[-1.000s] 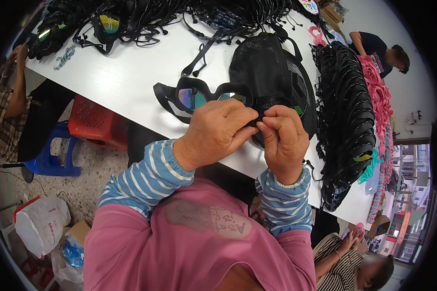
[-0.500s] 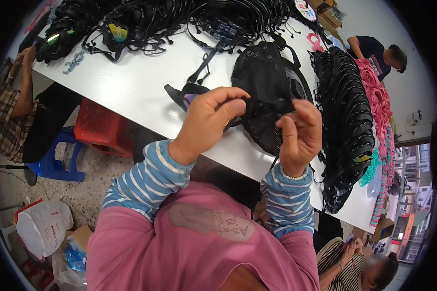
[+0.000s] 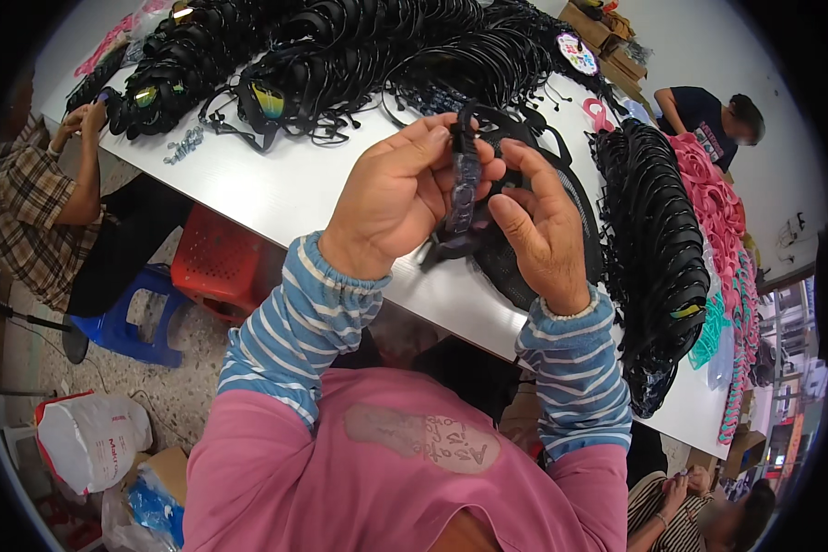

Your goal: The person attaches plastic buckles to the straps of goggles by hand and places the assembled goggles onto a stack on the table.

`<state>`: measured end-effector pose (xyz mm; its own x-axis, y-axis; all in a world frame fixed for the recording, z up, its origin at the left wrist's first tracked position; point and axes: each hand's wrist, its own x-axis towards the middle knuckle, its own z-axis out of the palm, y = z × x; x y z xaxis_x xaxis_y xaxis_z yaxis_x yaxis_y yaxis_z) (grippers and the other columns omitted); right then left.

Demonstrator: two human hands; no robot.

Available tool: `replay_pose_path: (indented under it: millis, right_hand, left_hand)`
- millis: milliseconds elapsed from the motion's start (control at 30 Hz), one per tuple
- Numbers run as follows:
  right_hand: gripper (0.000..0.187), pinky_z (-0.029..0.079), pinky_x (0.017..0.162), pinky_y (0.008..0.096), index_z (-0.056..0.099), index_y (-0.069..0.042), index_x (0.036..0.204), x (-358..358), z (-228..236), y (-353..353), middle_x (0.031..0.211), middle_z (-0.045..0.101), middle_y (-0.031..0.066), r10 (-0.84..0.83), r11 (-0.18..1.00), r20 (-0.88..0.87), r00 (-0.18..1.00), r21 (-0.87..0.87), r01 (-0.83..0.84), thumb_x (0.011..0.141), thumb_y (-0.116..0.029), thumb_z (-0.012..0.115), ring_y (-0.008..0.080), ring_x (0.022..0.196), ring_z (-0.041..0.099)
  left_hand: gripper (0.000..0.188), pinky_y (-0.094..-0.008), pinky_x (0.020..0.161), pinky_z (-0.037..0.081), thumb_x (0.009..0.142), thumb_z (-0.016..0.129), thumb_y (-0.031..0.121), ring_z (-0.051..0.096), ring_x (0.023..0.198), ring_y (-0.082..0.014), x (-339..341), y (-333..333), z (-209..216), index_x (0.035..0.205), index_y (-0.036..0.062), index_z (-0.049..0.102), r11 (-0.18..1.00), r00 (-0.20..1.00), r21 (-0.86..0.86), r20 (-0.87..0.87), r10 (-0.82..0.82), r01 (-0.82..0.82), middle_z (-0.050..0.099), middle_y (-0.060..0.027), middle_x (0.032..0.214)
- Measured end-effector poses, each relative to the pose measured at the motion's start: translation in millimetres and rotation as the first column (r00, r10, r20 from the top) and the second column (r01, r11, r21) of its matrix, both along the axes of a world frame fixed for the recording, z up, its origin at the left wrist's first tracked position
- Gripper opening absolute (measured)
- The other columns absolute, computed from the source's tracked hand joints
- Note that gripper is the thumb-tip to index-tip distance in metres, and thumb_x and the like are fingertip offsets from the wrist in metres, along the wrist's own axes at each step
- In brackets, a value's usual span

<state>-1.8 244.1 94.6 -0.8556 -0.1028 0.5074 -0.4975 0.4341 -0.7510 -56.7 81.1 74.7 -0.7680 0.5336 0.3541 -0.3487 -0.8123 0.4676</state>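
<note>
White table below; left hand pinches black goggle piece upright, likely for inspection; right hand wide, apparently empty.

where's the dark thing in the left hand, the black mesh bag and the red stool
Dark thing [image 3: 465, 182]: head view, middle of its length
Black mesh bag [image 3: 506, 276]: head view, its lower mesh
Red stool [image 3: 215, 259]: head view, its perforated panel

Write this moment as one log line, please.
left hand: holding black goggles | right hand: open nearby | mesh bag: on white table
</note>
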Motion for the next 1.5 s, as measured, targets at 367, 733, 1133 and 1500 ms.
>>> replay_pose_path:
  millis: [367,733,1133,1500]
  right_hand:
    - [0.016,0.043,0.058,0.0220,0.058,0.003,0.093,16.3,-14.7,-42.0,0.075,0.059,0.0070,0.069,0.993,0.246,0.967,-0.112,-0.042,0.078,-0.002,0.059,0.0101,0.064,0.054]
    - [0.026,0.046,0.065,0.0314,0.056,0.002,0.093,11.7,-8.7,-32.2,0.087,0.057,0.0144,-0.088,0.906,-0.341,0.936,0.363,0.217,0.069,-0.002,0.064,0.0275,0.076,0.057]
    - [0.019,0.046,0.055,0.0281,0.060,-0.001,0.087,16.4,-12.8,-45.3,0.077,0.059,0.0103,-0.232,0.953,-0.283,0.931,0.127,0.276,0.069,-0.004,0.066,0.0215,0.062,0.059]
    - [0.013,0.041,0.054,0.0212,0.060,0.003,0.082,26.0,-5.5,-14.4,0.068,0.057,0.0052,0.114,0.993,0.148,0.982,-0.041,-0.109,0.071,-0.003,0.065,0.0094,0.059,0.052]
  left_hand:
    - [0.023,-0.0376,0.081,0.045,0.089,0.041,0.014,0.058,0.093,-0.0301,-6.4,-25.1,3.3,0.107,-0.0007,0.048,0.985,0.983,0.010,0.057,0.172,-0.173,0.059,-0.0187,0.097]
    - [0.023,-0.0255,0.070,0.045,0.089,0.049,0.018,0.055,0.079,-0.0094,7.3,-36.6,-19.6,0.107,0.0051,0.054,0.944,0.954,-0.150,0.011,0.298,-0.293,0.056,0.0001,0.088]
    - [0.021,-0.0194,0.067,0.042,0.086,0.055,0.016,0.053,0.078,-0.0081,39.0,1.3,-27.3,0.102,0.0024,0.057,0.903,0.922,-0.244,0.071,0.380,-0.353,0.058,-0.0010,0.086]
    - [0.019,-0.0184,0.061,0.039,0.086,0.055,0.018,0.050,0.066,-0.0064,38.3,2.6,-30.5,0.088,-0.0004,0.061,0.815,0.899,-0.382,-0.217,0.380,-0.437,0.058,-0.0013,0.073]
